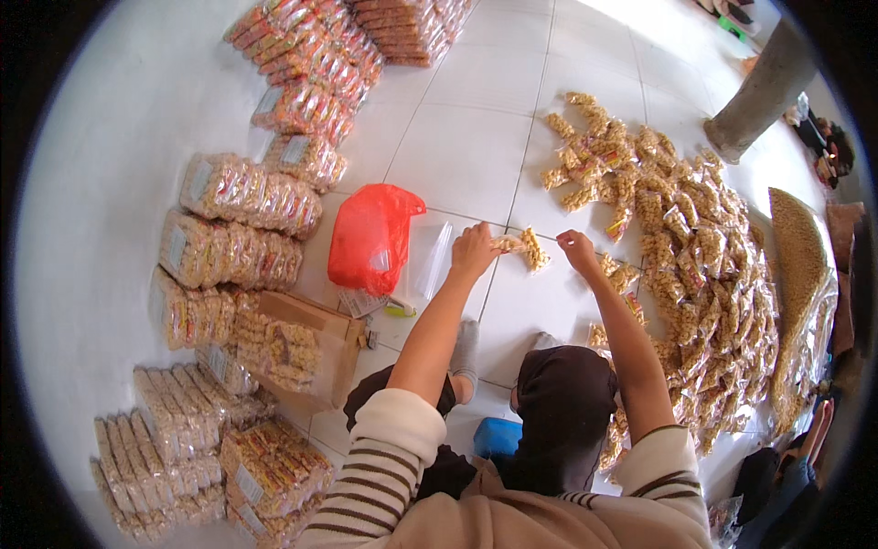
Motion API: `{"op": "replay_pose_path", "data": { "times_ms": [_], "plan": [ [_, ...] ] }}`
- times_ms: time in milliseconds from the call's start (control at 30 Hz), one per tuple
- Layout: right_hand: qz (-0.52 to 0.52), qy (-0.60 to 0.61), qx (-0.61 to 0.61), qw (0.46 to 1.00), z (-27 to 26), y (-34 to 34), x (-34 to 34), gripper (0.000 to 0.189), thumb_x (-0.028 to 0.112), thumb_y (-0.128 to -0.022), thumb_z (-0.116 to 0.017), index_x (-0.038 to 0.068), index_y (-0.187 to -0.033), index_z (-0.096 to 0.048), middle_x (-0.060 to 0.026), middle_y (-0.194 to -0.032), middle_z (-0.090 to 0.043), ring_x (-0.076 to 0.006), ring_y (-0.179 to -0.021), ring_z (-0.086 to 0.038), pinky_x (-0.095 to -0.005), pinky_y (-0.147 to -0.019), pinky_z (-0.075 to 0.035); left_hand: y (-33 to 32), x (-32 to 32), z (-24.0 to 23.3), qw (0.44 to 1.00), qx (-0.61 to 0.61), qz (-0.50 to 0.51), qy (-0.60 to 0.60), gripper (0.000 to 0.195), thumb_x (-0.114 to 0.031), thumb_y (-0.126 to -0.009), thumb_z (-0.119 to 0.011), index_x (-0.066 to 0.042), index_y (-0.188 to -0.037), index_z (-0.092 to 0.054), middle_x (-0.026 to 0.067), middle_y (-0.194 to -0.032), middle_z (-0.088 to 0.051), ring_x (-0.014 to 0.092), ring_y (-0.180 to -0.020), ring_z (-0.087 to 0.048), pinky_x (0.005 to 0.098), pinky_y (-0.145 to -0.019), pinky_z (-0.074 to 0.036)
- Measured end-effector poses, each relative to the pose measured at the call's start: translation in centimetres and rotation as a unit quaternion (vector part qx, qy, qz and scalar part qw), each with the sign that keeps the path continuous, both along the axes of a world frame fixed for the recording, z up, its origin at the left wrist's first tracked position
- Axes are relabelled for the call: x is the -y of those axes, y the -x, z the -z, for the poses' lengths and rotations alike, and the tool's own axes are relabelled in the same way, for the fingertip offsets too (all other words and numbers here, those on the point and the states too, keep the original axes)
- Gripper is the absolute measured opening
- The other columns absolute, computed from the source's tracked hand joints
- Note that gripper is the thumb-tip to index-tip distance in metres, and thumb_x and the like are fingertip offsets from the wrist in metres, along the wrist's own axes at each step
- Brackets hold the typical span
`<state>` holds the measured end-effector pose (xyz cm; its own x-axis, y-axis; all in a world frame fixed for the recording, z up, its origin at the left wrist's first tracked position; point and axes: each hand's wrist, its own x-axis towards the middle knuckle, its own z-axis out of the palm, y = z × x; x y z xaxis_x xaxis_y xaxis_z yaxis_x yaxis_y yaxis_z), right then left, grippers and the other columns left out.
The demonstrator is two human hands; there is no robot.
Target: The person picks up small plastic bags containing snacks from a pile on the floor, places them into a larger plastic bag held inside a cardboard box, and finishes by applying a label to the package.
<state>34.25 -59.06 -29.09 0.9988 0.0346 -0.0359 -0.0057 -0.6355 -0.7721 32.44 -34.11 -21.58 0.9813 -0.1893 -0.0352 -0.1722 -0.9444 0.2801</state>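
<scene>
My left hand (pixel 473 251) is over the white tiled floor, its fingers on the end of a small clear snack packet (pixel 508 243). Crossing that packet's right end is a second packet (pixel 534 250) of pale golden puffed snacks. To the right of both, my right hand (pixel 577 250) is loosely curled, and I see nothing in it; how far apart its fingers are is unclear. Left of my left hand lie flat clear plastic bags (pixel 432 257) and a red plastic bag (pixel 370 240).
Loose snack packets (pixel 693 274) form a large heap on the right, beside a big clear sack (pixel 799 302) of bulk snacks. Bundled packs (pixel 233 247) line the left wall near a cardboard box (pixel 343 336). A blue object (pixel 497 436) sits between my legs. A round pillar (pixel 761 92) stands at upper right.
</scene>
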Motion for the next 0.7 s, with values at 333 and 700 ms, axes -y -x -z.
{"op": "replay_pose_path", "data": {
  "times_ms": [333, 700],
  "plan": [
    [-0.216, 0.228, -0.059, 0.947, 1.9, -1.1, -2.7, 0.051, 0.026, -0.074, -0.063, 0.015, -0.121, -0.045, -0.0171, -0.126, -0.037, -0.0400, -0.105, -0.047, -0.0481, -0.085, -0.043, -1.4, -3.7, 11.1, 0.918, -0.129, -0.161, 0.338, 0.039, -0.029, -0.087, -0.046, -0.004, -0.115, -0.036, 0.0219, -0.093, -0.060, 0.036, -0.078, -0.062, 0.0424, -0.066, -0.050],
    [-0.163, 0.244, 0.046, 0.955, 8.4, -0.2, -6.4, 0.071, 0.013, -0.068, -0.067, 0.015, -0.131, -0.033, -0.0147, -0.131, -0.032, -0.0333, -0.116, -0.036, -0.0492, -0.083, -0.043, -3.8, -0.2, 16.2, 0.749, -0.215, -0.258, 0.571, 0.058, -0.029, -0.074, -0.069, 0.001, -0.113, -0.040, 0.0146, -0.097, -0.060, 0.021, -0.082, -0.062, 0.0307, -0.066, -0.052]
  ]
}}
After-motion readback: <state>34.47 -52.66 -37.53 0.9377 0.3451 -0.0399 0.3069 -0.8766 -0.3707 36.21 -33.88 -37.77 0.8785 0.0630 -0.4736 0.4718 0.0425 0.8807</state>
